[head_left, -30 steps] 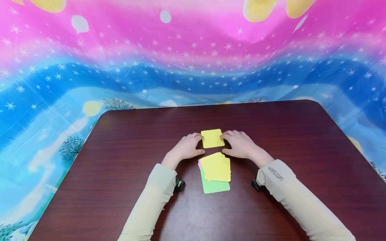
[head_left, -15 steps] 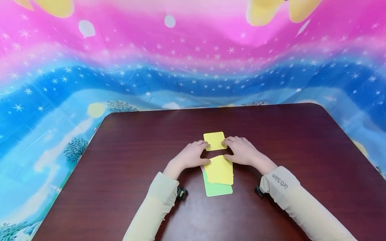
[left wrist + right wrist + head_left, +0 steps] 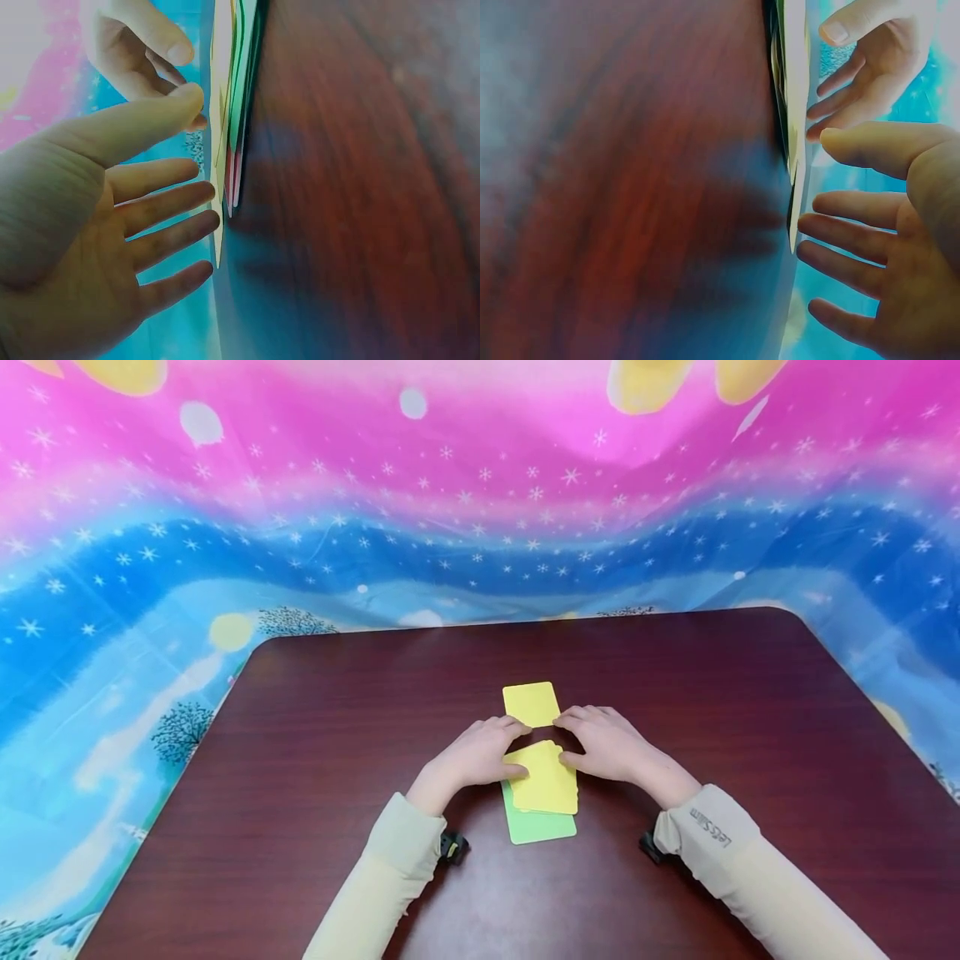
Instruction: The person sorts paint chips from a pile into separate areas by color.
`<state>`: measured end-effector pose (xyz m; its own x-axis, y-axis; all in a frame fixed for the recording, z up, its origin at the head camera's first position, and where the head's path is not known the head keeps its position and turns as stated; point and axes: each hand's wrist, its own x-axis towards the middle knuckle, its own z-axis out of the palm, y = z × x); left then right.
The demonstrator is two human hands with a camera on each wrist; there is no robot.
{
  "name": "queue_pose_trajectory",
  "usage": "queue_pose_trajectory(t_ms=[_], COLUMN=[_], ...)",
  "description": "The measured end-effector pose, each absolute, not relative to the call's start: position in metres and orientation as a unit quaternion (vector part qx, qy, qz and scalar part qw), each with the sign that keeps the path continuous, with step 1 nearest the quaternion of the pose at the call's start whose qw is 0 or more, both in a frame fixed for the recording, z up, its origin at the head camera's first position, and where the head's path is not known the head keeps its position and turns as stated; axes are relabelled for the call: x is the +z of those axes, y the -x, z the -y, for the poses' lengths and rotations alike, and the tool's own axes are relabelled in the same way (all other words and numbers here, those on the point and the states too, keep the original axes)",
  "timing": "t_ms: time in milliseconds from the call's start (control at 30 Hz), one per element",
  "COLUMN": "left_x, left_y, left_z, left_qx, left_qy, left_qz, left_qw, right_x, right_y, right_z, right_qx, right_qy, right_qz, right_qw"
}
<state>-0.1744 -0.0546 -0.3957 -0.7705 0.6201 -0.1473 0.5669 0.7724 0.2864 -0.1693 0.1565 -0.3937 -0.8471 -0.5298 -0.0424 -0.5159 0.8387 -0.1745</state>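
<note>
Nearest, two pale sleeves [image 3: 371, 864] reached in over a dark reddish-brown table [image 3: 225, 843], the right one marked with dark lettering; a black device [image 3: 453, 847] sat at the left wrist and a similar black unit [image 3: 651, 847] at the right. Between the forearms a green card [image 3: 543, 828] lay flat, its near end exposed, the remainder covered by an uneven yellow stack [image 3: 545, 789], set slightly askew on it. Seen edge-on from the left wrist, the layers also showed pink edges [image 3: 233, 180] low in the pile. Left hand [image 3: 480, 752] at the pile's left side: relaxed, fingers fairly straight and spread, grip loose and closed round nothing; thumb over the upper left part of the yellow stack, fingertips at the near left corner of the card beyond. Right hand [image 3: 611, 747] mirrored it: fingers likewise extended and apart, grip slack, thumb at the stack's upper right edge, fingertips at the far card's near right corner. Whether either thumb pressed down, could not tell. Just past the pile, a strip of tabletop between, a single yellow card [image 3: 530, 703] lay flat. Behind the table's far edge hung a printed backdrop [image 3: 480, 485], pink above, blue below, scattered with white snowflakes.
</note>
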Motion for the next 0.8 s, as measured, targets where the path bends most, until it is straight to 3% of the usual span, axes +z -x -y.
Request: queue_pose_trajectory(t_ms=[800], left_x=[-0.39], left_y=[0.156], left_z=[0.055], left_qx=[0.124], left_qy=[-0.34], left_qz=[-0.922], left_qw=[0.134], right_x=[-0.389], right_y=[0.145], right_z=[-0.156], right_qx=[-0.075], right_qy=[0.286], right_qz=[-0.954], right_qw=[0.039])
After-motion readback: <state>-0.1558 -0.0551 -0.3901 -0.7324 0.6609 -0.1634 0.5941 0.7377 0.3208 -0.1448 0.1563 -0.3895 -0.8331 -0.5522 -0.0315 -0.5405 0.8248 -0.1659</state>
